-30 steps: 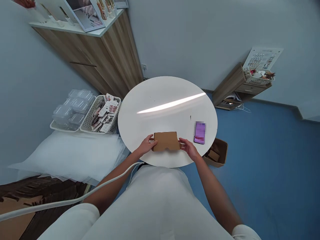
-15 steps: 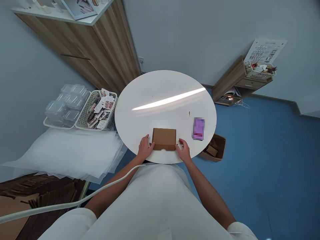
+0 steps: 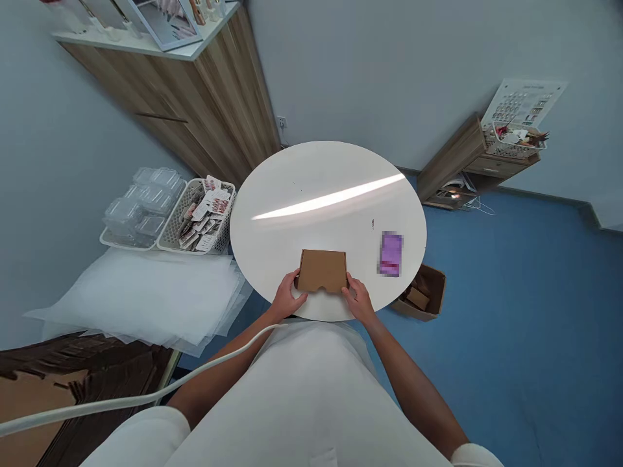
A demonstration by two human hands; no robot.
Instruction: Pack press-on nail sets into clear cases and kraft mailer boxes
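A small brown cardboard box [image 3: 322, 270] is at the near side of the round white table [image 3: 272, 240], its top panel closed or nearly so and a notch in its front edge. My left hand [image 3: 287, 298] holds the box's left side, fingers along the side and thumb by the front corner. At the right side, my right hand [image 3: 358, 297] grips the box the same way, thumb near the front corner. The undersides of the fingers are hidden by the box.
A pixelated purple item [image 3: 390, 254] lies right on the table. An open carton [image 3: 423, 293] stands on the floor beyond. Left are a basket of cards [image 3: 207, 217], clear plastic cases [image 3: 146, 201] and white sheets [image 3: 146, 292]. A white cable [image 3: 195, 373] crosses my left arm.
The box's top panel has tipped forward, and its front face no longer shows as before. Both hands have shifted their grip on its sides. The whole view has moved slightly.
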